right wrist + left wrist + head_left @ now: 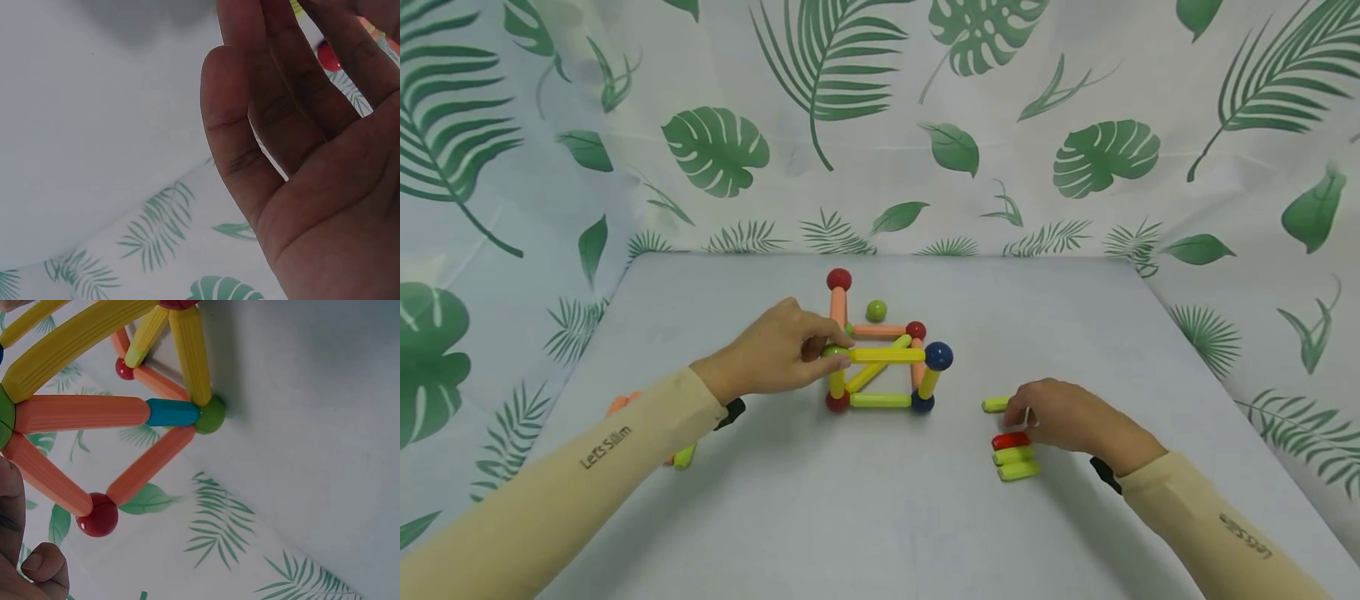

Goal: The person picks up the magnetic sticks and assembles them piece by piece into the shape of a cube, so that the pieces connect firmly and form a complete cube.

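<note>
- Plastic rods and balls make up the toy frame, which stands on the counter directly at the fingertips of the left hand.
- That left hand has its fingers curled round the near-left top corner of the frame, pinching where the yellow top rod meets a green ball; the left wrist view shows only a thumb and fingertip beside the orange rods.
- Right hand rests palm down on the counter, well to the right of the frame. Its fingers look fairly straight in the right wrist view and touch a loose yellow-green rod at their tips; no closed grip shows.
- Just under the heel side of that hand lie three more loose rods in a stack: one red rod and two yellow-green ones.
- Beyond the left hand's fingers a single loose green ball sits behind the frame.
- Behind the left sleeve a few more pieces peek out, too hidden to count.
- Judged by its look, the frame is light and stiff in each piece but loose at the joints, so it would likely come apart if lifted by one rod; a corner ball, steadied from below, seems the safer hold.
</note>
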The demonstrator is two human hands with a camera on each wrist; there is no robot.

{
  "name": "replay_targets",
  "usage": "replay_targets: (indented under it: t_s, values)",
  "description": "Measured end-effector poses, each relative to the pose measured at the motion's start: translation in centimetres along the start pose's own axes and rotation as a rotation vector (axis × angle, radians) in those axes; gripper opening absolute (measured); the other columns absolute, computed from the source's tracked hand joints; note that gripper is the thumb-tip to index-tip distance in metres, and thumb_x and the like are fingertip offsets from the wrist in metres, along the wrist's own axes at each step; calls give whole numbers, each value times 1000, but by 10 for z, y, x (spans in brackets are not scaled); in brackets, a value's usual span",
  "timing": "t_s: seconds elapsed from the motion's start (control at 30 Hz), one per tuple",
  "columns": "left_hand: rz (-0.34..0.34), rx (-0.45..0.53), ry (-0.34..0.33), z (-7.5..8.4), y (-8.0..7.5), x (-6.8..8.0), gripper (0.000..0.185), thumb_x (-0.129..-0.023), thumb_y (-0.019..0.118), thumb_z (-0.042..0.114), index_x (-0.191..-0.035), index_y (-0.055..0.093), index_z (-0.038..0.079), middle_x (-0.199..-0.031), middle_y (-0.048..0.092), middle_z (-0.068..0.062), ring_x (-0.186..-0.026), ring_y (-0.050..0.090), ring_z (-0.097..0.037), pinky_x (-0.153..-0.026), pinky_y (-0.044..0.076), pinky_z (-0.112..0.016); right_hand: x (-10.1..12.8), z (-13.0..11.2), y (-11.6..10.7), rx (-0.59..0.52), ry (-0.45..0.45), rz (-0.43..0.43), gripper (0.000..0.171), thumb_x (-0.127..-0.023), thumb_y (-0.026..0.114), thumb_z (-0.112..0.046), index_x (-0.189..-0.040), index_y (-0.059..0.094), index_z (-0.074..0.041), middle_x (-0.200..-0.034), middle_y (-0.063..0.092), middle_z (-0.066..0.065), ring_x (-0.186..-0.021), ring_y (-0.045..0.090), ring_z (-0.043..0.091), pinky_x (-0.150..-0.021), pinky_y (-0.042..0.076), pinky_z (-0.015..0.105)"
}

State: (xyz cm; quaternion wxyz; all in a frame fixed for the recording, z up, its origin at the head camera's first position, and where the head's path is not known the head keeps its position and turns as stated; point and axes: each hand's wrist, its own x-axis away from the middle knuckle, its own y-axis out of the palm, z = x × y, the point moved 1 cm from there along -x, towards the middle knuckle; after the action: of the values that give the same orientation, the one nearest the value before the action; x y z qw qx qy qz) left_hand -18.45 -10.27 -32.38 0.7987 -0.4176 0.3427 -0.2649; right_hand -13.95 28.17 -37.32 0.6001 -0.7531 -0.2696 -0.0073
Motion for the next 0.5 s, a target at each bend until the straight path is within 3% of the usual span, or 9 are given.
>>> replay_targets:
  t_s: [0.33, 0.5]
  values:
    - [12, 15, 20, -4, 2, 1, 13, -92, 76, 27, -99, 79, 17, -54, 42, 15, -50, 41, -6, -68, 37, -36, -5, -14, 5, 16, -24, -21, 14, -87, 80, -9, -96, 78, -20, -93, 66, -10, -86, 59, 14, -80, 55, 38]
    - [19, 17, 29, -4, 3, 0, 12, -92, 77, 27, -99, 78, 17, -54, 41, 16, -50, 41, -5, -68, 37, -36, -6, -21, 4, 41, -40, -29, 16, -86, 78, -6, -96, 79, -19, -94, 66, -8, -85, 59, 14, -80, 55, 40]
